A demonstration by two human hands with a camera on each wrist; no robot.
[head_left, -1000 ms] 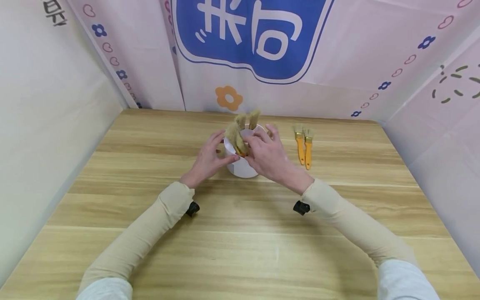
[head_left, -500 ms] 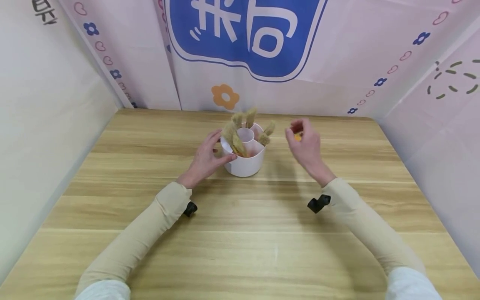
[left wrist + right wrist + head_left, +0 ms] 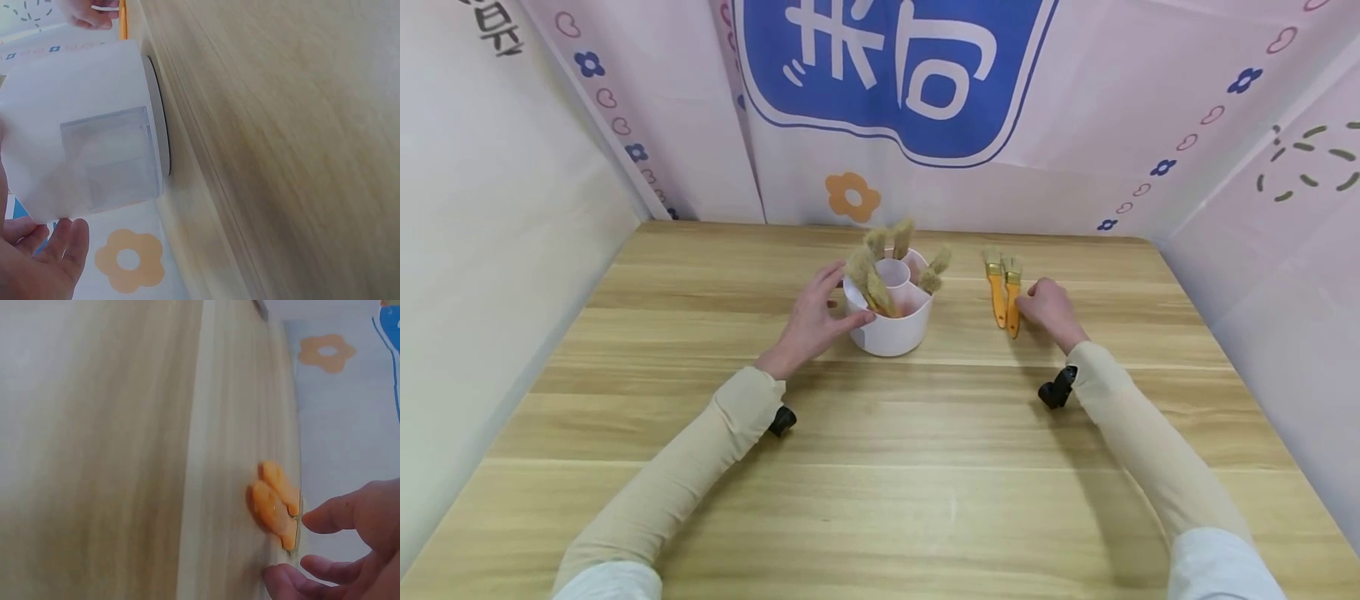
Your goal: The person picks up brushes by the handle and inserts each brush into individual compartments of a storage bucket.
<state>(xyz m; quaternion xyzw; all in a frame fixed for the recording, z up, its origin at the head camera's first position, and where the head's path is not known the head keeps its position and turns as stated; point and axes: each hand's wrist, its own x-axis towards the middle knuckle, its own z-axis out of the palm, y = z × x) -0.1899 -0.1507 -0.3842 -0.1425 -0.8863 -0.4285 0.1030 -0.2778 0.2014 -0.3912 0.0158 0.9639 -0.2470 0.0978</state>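
A white round holder (image 3: 891,333) with a central cup and divided compartments stands upright on the table. Several brushes (image 3: 861,271) lean in it, bristles up; their handles are mostly hidden. My left hand (image 3: 805,327) grips the holder's left side, thumb at the near rim and fingers round the far side. Two flat paintbrushes with orange handles, a left one (image 3: 997,298) and a right one (image 3: 1012,310), lie side by side to the holder's right. Beside the right brush is my right hand (image 3: 1051,310). In the right wrist view its thumb and fingers (image 3: 337,514) are spread near the brushes (image 3: 273,509).
The wooden table (image 3: 880,500) reaches back to a printed fabric wall (image 3: 1060,196) with a blue sign. White side walls (image 3: 482,208) bound it left and right. A clear panel (image 3: 115,162) sits on the holder's side in the left wrist view.
My right hand has left the brushes in the holder and moved right and down to the two brushes on the table. The left hand keeps its grip on the holder.
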